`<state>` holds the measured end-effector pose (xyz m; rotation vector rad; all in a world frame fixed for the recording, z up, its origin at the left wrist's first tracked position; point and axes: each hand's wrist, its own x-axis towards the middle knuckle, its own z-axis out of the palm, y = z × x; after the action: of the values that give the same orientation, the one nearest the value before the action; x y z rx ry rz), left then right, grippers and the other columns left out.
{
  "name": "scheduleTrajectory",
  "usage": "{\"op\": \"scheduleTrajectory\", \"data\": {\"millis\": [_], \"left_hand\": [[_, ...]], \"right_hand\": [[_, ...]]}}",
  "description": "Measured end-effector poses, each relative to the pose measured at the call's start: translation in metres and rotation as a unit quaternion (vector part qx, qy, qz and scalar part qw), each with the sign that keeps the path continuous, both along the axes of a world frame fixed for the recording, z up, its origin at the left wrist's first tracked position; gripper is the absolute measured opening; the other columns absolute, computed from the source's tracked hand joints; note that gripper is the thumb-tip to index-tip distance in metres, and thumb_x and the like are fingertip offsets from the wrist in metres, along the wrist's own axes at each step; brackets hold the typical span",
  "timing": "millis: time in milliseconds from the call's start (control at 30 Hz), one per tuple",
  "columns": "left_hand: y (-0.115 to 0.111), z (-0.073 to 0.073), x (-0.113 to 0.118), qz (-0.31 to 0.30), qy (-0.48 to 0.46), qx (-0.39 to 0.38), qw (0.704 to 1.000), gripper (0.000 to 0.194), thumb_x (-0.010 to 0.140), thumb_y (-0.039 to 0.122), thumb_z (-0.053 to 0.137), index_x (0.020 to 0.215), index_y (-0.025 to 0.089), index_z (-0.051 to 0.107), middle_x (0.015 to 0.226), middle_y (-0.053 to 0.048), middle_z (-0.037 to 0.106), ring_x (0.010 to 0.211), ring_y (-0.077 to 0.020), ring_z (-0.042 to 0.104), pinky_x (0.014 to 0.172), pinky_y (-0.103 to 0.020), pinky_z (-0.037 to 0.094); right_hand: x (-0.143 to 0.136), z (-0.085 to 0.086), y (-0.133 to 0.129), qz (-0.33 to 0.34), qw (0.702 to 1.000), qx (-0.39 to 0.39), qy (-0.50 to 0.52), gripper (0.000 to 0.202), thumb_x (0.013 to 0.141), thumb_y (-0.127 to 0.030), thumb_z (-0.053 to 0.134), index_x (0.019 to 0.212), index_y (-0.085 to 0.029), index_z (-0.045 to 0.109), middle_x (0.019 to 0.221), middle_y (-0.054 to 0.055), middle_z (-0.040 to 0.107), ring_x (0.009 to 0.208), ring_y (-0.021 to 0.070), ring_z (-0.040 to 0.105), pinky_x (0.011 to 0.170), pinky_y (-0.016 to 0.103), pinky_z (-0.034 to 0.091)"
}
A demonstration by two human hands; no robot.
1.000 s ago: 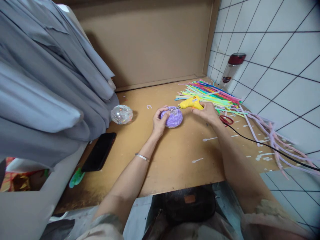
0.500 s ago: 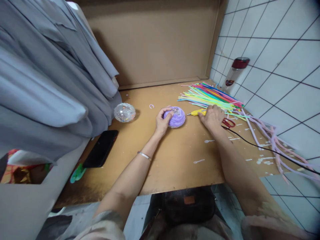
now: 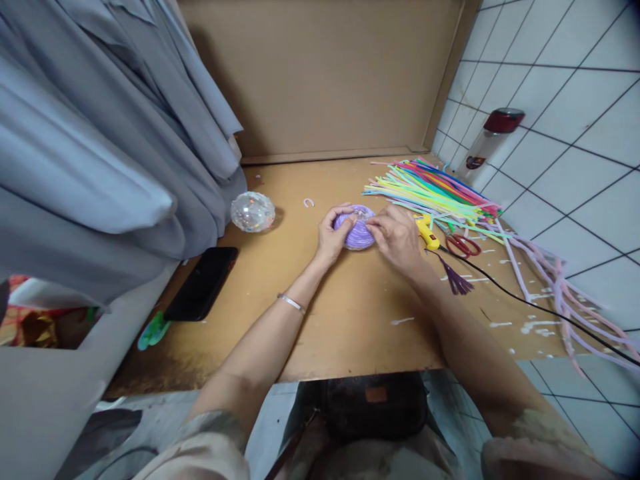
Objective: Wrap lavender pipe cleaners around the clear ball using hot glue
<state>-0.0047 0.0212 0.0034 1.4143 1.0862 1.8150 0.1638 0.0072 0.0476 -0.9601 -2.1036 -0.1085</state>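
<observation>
A round ball wound with purple pipe cleaner [image 3: 359, 237] rests low over the table, a clear patch showing on its top. My left hand [image 3: 333, 233] is closed around its left side, thumb on the upper face. At the ball's right edge my right hand [image 3: 397, 237] pinches thumb and forefinger together; what lies between the fingertips is too small to make out. Just right of that hand a yellow glue gun [image 3: 427, 233] lies on the table, its front part hidden behind the hand. A dark purple tassel [image 3: 456, 279] lies below the glue gun.
Red-handled scissors [image 3: 463, 245] and a heap of coloured pipe cleaners [image 3: 435, 190] lie to the right, crossed by a black cord [image 3: 493, 287]. A clear ball [image 3: 253, 212], a pink curved scrap [image 3: 309, 202] and a black phone [image 3: 203, 283] are left. A bottle [image 3: 487, 150] stands by the tiles.
My right hand has left the glue gun and moved left to the purple ball. The glue gun's body and the tassel now show. My left hand still holds the ball.
</observation>
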Motion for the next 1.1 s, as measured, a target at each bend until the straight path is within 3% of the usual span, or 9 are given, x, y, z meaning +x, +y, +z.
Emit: {"op": "scheduleTrajectory", "data": {"millis": [633,1100], "left_hand": [[-0.003,0.004,0.002,-0.009,0.034,0.023,0.999,0.041,0.079,0.058,0.076,0.093,0.02,0.071,0.122,-0.012,0.072,0.12,-0.0272,0.067,0.11,-0.045,0.047],[-0.003,0.005,0.002,-0.013,0.029,0.023,0.999,0.039,0.077,0.058,0.077,0.092,0.021,0.071,0.121,-0.011,0.073,0.12,-0.0271,0.067,0.111,-0.045,0.046]], "right_hand": [[0.003,0.001,0.006,0.023,1.0,0.011,0.006,0.026,0.1,-0.03,0.045,0.091,-0.023,0.069,0.094,0.01,0.063,0.094,0.0272,0.056,0.085,0.041,0.04],[0.006,0.003,0.011,0.095,0.995,-0.019,0.018,0.029,0.1,-0.033,0.043,0.09,-0.023,0.069,0.09,0.008,0.059,0.091,0.0252,0.056,0.083,0.039,0.045]]}}
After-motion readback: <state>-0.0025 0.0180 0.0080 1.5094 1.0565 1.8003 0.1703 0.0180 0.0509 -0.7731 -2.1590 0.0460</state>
